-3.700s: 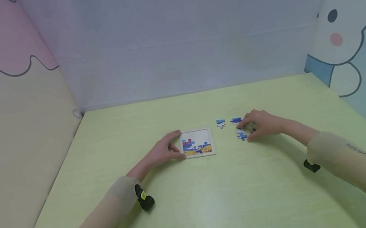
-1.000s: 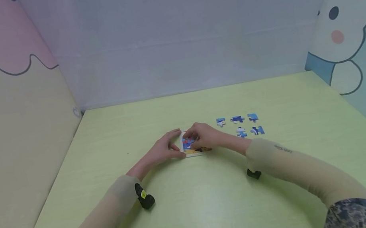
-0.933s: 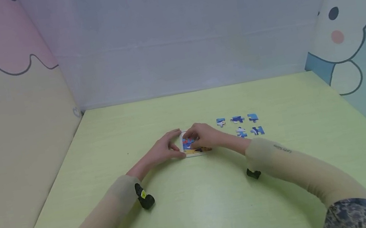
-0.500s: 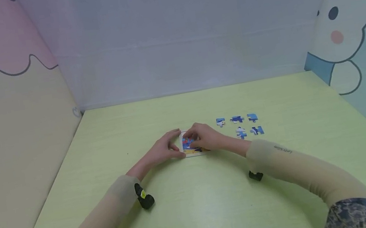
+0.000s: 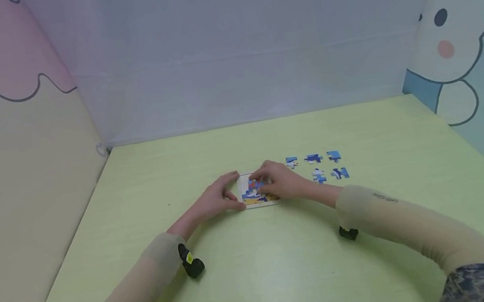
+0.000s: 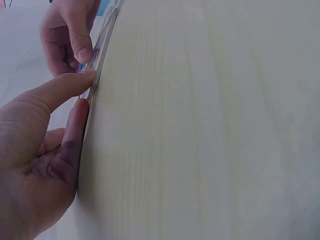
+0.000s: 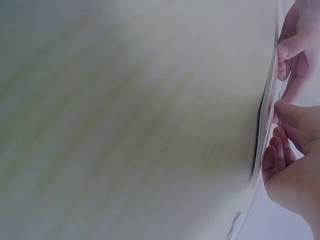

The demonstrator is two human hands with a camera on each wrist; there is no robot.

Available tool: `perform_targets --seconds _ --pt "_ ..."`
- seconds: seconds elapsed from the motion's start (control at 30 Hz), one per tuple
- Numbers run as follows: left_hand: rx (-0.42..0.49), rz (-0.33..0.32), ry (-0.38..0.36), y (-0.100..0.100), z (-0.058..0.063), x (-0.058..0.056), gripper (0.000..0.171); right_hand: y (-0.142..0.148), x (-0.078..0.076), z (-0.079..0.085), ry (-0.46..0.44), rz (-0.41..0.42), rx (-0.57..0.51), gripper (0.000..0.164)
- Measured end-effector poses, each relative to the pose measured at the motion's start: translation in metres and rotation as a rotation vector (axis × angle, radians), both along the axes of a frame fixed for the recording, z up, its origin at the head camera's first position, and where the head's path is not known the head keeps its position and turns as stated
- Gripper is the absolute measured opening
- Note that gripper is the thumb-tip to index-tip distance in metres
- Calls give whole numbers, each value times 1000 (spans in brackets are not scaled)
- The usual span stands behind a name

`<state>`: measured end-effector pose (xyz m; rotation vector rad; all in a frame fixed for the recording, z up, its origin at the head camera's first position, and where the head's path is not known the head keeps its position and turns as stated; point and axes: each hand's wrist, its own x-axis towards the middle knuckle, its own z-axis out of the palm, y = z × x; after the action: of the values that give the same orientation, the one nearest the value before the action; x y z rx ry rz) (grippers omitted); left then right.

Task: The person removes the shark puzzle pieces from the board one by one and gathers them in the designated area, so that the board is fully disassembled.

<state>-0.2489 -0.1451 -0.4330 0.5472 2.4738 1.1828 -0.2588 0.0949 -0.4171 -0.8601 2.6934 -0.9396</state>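
Observation:
In the head view, a small white-framed jigsaw puzzle (image 5: 251,206) lies on the table, its lower part filled with blue and yellow pieces. My left hand (image 5: 211,199) holds the frame by its left side, with thumb and forefinger at the two left corners. Over the puzzle, my right hand (image 5: 284,180) pinches a red and blue puzzle piece (image 5: 254,183) between thumb and fingers. The right wrist view shows that thin piece edge-on at the fingertips, just off the frame. White backing is bare at the upper left; the right hand hides much of the right side.
Several loose puzzle pieces (image 5: 314,158) lie in two rows right of the frame, one partly behind the right hand. The pale green tabletop (image 5: 262,270) ends at a white curtain (image 5: 224,47) behind, with printed panels on both sides.
The right hand has come from the loose pieces to over the puzzle. In the last half second it has shifted slightly right with the red and blue piece. The left hand stays put.

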Motion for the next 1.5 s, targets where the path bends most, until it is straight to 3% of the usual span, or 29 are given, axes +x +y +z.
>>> perform_targets --seconds 0.33,0.93,1.2,1.5 --pt "-19 10 -6 1 -2 -1 91 32 3 0 4 -64 -3 41" --pt "-28 21 -23 -2 0 2 92 68 16 -8 108 -119 -2 37" --pt "-26 18 -25 -1 1 1 92 83 19 -5 117 -70 58 35" --pt "-26 15 -26 1 0 0 91 96 8 3 204 28 275 35"
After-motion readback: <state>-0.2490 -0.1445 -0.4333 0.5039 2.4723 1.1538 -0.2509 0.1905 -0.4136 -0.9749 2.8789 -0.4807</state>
